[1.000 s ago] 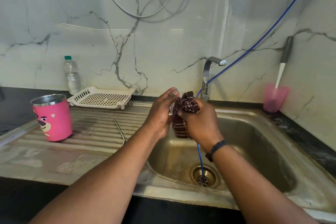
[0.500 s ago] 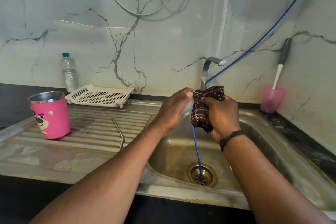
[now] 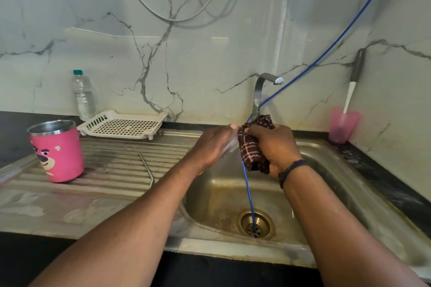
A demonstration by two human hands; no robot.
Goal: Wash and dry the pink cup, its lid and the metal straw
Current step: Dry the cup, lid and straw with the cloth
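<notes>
The clear lid (image 3: 229, 147), blurred at mid-frame over the sink (image 3: 326, 170), is pinched in the left hand (image 3: 212, 149) while the right hand (image 3: 272, 147) grips a dark checked cloth (image 3: 253, 149) against it — drying, I'd judge, nearly the last step; its facing I cannot tell; the pink cup (image 3: 58, 154) stands upright, mouth up, at left on the drainboard (image 3: 116, 165); the metal straw (image 3: 146, 168) lies there too, long axis running away from us — whether dried, unclear

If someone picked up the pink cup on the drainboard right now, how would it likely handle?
The pink cup looks rigid, with a steel rim, so probably sturdy and hefty for its size. It stands upright on the ridged, damp-looking drainboard, so it may feel slippery and could rock slightly.
</notes>
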